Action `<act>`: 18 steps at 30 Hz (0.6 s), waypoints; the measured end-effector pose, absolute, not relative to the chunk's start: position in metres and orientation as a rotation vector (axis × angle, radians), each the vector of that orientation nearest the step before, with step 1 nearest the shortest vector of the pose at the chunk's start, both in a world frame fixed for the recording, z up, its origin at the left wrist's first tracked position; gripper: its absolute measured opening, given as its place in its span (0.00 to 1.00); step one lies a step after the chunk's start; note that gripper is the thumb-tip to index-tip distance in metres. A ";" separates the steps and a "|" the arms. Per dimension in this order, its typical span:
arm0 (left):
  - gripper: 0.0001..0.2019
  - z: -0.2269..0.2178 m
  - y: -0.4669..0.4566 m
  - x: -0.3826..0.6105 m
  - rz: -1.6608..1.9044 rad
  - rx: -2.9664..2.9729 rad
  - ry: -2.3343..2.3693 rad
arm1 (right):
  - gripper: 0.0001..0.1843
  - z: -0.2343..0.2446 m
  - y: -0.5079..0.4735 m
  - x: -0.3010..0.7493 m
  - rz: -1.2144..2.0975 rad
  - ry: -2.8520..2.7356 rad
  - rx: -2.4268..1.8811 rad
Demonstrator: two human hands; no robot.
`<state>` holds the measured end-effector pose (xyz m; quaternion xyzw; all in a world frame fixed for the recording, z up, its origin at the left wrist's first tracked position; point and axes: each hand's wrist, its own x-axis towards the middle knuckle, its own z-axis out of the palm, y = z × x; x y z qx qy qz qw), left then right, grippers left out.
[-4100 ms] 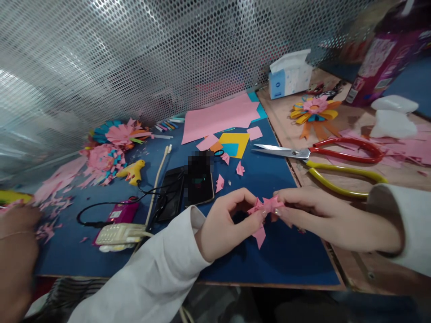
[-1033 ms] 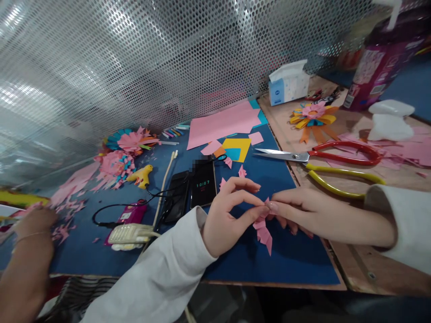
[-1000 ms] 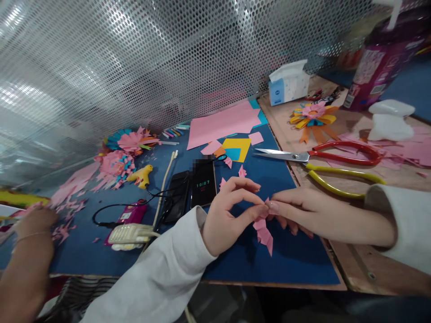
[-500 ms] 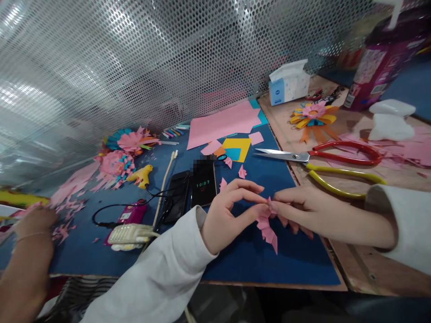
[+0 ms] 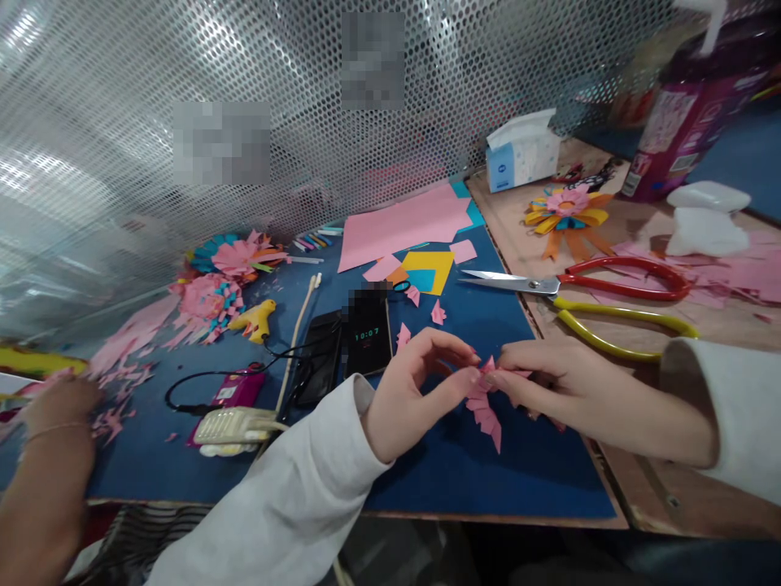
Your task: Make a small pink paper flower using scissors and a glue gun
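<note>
Over the blue mat (image 5: 525, 464) near the table's front edge, both my hands pinch one small folded pink paper piece (image 5: 486, 403). My left hand (image 5: 415, 395) grips its top between thumb and forefinger, the other fingers arched above. My right hand (image 5: 552, 382) pinches it from the right, fingers pressed together. Pointed pink flaps hang down below the fingers. Both arms wear white sleeves.
Red-and-yellow scissors (image 5: 586, 297) lie right of the mat. Two phones (image 5: 351, 338), cables and a small yellow glue gun (image 5: 256, 319) lie left. Pink paper sheets (image 5: 406, 220), paper flowers (image 5: 211, 281), a tissue box (image 5: 523, 150) and a perforated metal screen stand behind. Another person's hand (image 5: 52, 407) rests at far left.
My fingertips have closed tighter on the pink piece and turned it, so its flaps hang a little further right. The view has shifted up since four seconds ago.
</note>
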<state>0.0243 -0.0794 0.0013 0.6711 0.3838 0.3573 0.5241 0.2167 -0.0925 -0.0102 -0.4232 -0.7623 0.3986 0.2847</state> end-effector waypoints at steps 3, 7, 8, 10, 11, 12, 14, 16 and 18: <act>0.17 0.000 -0.082 0.026 0.754 1.601 0.957 | 0.22 -0.010 -0.092 0.217 1.034 -2.055 -1.126; 0.20 -0.001 -0.083 0.025 0.649 1.714 1.006 | 0.22 -0.010 -0.093 0.218 1.016 -2.056 -1.133; 0.18 -0.001 -0.082 0.025 0.637 1.735 1.006 | 0.22 -0.010 -0.093 0.218 1.013 -2.057 -1.136; 0.13 -0.001 -0.082 0.024 0.630 1.755 0.984 | 0.22 -0.009 -0.093 0.218 1.011 -2.064 -1.136; 0.11 -0.001 -0.082 0.024 0.634 1.759 0.968 | 0.22 -0.009 -0.093 0.218 1.013 -2.067 -1.137; 0.11 0.000 -0.081 0.023 0.640 1.764 0.954 | 0.22 -0.008 -0.093 0.218 1.016 -2.065 -1.143; 0.12 0.001 -0.081 0.024 0.640 1.781 0.949 | 0.22 -0.008 -0.093 0.217 1.027 -2.051 -1.169; 0.14 0.001 -0.081 0.024 0.623 1.791 0.968 | 0.22 -0.007 -0.093 0.217 1.049 -2.035 -1.201; 0.12 0.000 -0.080 0.025 0.622 1.773 0.981 | 0.22 -0.007 -0.093 0.217 1.086 -2.017 -1.221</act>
